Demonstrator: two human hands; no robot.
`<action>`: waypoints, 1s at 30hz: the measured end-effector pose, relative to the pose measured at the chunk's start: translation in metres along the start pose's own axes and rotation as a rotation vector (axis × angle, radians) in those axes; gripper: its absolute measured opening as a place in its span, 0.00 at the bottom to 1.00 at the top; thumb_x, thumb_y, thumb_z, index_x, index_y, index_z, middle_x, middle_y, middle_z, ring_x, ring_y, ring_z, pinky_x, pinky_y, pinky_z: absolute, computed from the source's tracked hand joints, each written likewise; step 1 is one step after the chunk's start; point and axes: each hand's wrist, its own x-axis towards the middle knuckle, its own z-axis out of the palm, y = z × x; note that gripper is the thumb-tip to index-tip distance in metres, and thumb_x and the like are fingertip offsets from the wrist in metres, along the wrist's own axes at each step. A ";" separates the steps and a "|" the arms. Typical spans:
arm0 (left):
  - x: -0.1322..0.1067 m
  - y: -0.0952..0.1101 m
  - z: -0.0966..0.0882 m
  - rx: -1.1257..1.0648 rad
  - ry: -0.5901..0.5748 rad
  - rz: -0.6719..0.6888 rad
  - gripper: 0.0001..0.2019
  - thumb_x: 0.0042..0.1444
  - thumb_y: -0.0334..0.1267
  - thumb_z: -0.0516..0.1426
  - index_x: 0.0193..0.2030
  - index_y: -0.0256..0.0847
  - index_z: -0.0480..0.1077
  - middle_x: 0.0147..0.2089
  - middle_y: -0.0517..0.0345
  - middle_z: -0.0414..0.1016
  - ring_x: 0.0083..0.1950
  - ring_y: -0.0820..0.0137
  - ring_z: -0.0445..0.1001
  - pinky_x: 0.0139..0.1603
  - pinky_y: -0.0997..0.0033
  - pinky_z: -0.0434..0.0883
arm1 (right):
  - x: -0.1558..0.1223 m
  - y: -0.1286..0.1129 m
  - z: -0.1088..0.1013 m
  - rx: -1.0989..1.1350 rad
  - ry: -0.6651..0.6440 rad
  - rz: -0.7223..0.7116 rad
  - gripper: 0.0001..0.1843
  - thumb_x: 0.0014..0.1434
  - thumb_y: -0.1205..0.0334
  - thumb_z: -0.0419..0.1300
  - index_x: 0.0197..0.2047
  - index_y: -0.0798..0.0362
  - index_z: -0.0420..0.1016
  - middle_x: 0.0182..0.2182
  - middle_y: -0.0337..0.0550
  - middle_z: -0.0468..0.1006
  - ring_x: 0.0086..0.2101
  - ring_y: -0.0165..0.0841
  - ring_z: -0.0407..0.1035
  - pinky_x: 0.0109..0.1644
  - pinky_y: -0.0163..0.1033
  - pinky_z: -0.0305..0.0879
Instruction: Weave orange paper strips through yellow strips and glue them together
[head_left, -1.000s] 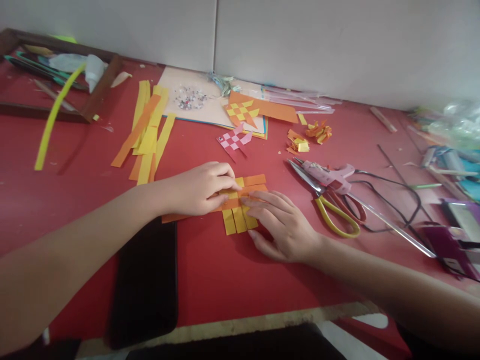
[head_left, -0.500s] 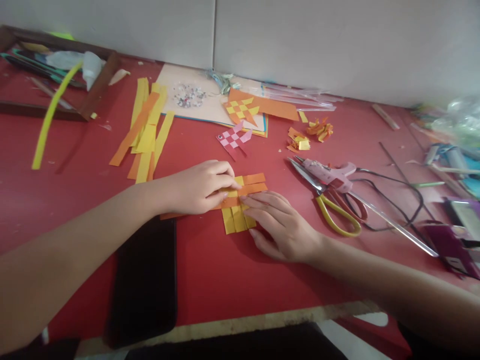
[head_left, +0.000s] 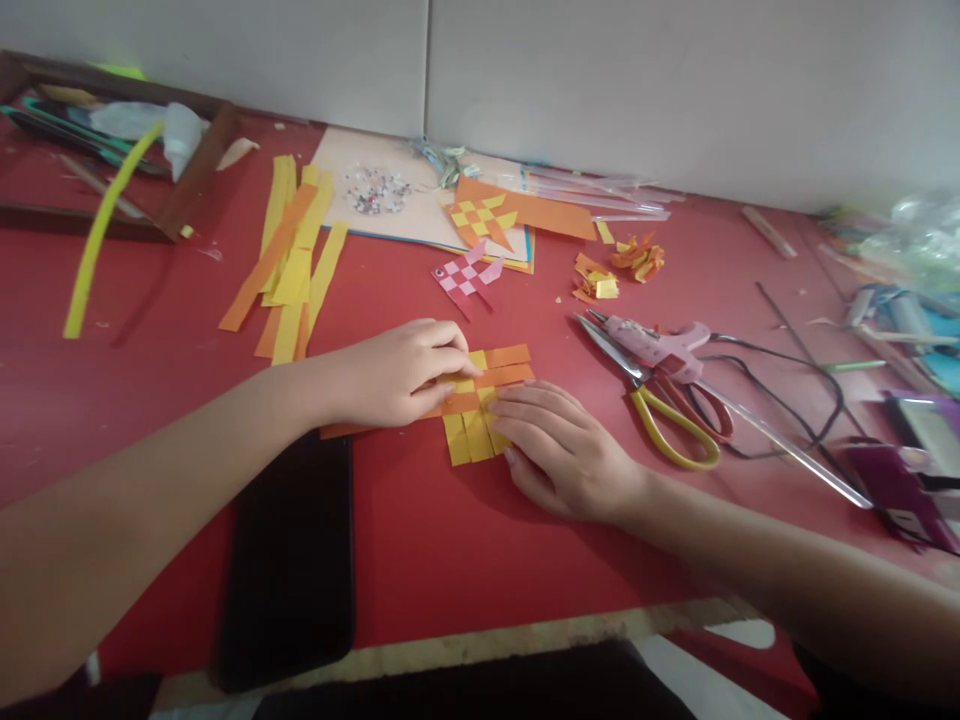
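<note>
A small weave of yellow and orange paper strips (head_left: pixel 469 425) lies flat on the red table, with loose strip ends at its lower and right edges. My left hand (head_left: pixel 397 375) is over its left part, thumb and bent fingers closed on the strips and hiding some of them. From the right, my right hand (head_left: pixel 566 450) rests with its fingers stretched out, fingertips touching the weave's right edge. Just beyond are a finished pink checkered paper fish (head_left: pixel 466 280) and an orange and yellow one (head_left: pixel 480 218).
A black phone (head_left: pixel 289 560) lies below my left forearm. Loose paper strips (head_left: pixel 289 260) are heaped behind it. Scissors (head_left: pixel 675 430) and a pink glue gun (head_left: pixel 660 345) with a cord lie to the right. A wooden tray (head_left: pixel 202 185) stands far left; paper scraps (head_left: pixel 637 258) lie at the back.
My right hand's fingertips have drawn back slightly to the right, showing a bit more of the weave. My left hand stays where it was.
</note>
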 end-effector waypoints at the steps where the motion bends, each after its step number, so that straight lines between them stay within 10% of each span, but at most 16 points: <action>1: 0.000 0.000 0.000 0.000 0.001 0.001 0.14 0.65 0.36 0.49 0.51 0.39 0.71 0.49 0.49 0.68 0.51 0.64 0.68 0.54 0.63 0.65 | 0.001 0.000 0.000 0.011 0.002 0.000 0.16 0.57 0.72 0.55 0.50 0.55 0.70 0.47 0.53 0.78 0.51 0.42 0.71 0.56 0.54 0.70; 19: -0.003 0.012 -0.006 0.101 0.065 0.034 0.13 0.64 0.32 0.48 0.50 0.39 0.70 0.49 0.49 0.69 0.50 0.63 0.68 0.53 0.62 0.66 | 0.019 0.003 0.003 0.026 -0.013 0.111 0.06 0.62 0.63 0.58 0.38 0.51 0.78 0.35 0.45 0.75 0.37 0.35 0.69 0.44 0.44 0.70; 24: -0.006 0.016 -0.013 0.221 0.239 -0.251 0.13 0.62 0.37 0.50 0.52 0.39 0.67 0.50 0.48 0.70 0.51 0.58 0.70 0.51 0.57 0.67 | 0.017 0.002 0.004 0.074 0.001 0.127 0.05 0.61 0.64 0.60 0.37 0.53 0.78 0.35 0.46 0.76 0.36 0.34 0.68 0.44 0.44 0.70; 30: -0.007 0.020 -0.022 0.008 0.190 -0.502 0.20 0.59 0.45 0.56 0.56 0.43 0.63 0.43 0.54 0.76 0.39 0.64 0.75 0.37 0.65 0.70 | 0.016 0.003 0.005 0.123 0.022 0.147 0.05 0.61 0.65 0.60 0.37 0.52 0.78 0.36 0.45 0.75 0.37 0.34 0.68 0.44 0.44 0.70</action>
